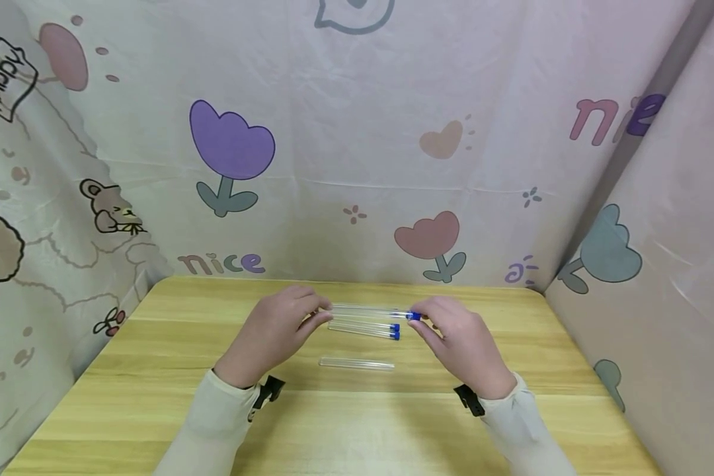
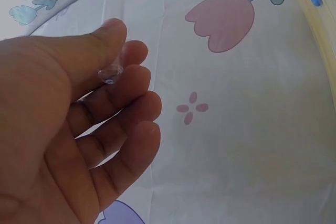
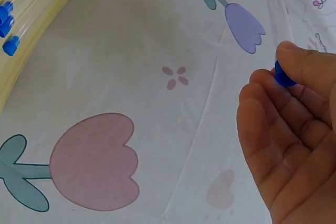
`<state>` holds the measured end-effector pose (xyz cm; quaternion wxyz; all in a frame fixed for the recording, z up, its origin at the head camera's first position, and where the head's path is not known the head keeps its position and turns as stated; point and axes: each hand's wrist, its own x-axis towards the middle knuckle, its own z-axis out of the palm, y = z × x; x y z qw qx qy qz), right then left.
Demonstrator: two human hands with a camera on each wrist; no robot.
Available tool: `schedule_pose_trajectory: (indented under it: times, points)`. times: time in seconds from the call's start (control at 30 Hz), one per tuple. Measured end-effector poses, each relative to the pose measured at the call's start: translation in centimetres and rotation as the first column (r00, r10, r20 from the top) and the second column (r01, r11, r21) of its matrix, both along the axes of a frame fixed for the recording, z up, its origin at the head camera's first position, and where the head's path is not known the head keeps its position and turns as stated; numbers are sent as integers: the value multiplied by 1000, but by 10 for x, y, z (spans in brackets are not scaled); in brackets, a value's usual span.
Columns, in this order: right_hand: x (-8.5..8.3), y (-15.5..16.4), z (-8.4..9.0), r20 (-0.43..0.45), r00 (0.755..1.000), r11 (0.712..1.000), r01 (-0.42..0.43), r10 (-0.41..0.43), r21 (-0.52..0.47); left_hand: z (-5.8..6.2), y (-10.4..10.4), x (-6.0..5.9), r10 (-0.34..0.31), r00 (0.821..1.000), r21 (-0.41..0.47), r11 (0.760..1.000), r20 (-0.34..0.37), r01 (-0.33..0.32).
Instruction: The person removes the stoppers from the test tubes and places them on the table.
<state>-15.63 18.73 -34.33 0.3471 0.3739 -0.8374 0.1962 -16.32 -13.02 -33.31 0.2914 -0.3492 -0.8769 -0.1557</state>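
Head view, centre of frame: clear tube [image 1: 369, 310] being held level above the wooden table [image 1: 155, 370], long axis left to right, left hand [image 1: 274, 334] pinching the rounded end, right hand [image 1: 461, 340] pinching the blue cap [image 1: 414, 316].

Left wrist view, upper left: thumb and fingers [image 2: 123, 77] gripping the tube's closed tip.

Right wrist view, right edge: fingertips [image 3: 294, 61] clasping the cap.

Test tubes [image 1: 364, 328]: clear, glossy, smooth plastic or glass, which one cannot be told; caps [image 1: 396, 330] of blue matt plastic. Table [image 1: 155, 370]: pale wood-grain top, smooth with a low sheen. Backdrop [image 1: 357, 152]: printed sheet, creased, faintly glossy. Sleeves [image 1: 214, 423]: cream matt cloth.
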Motion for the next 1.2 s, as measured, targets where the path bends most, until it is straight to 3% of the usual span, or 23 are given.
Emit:
schedule_pose_trajectory:
  times: [0.53,0.87,1.03,1.2]
  points:
    - [-2,1,-1,-22,998,996,-53,55,67,-1,0,0,46,999,6,999,21,-46]
    - [-2,1,-2,18,996,992,-89,88,90,1,-1,1,59,997,9,998,39,-60]
    - [-1,-1,-2,20,998,996,-63,62,60,0,0,1,74,995,13,997,62,-75]
    - [0,-2,-1,12,1000,1000,7,-7,-21,0,2,1,87,984,44,995,153,-94]
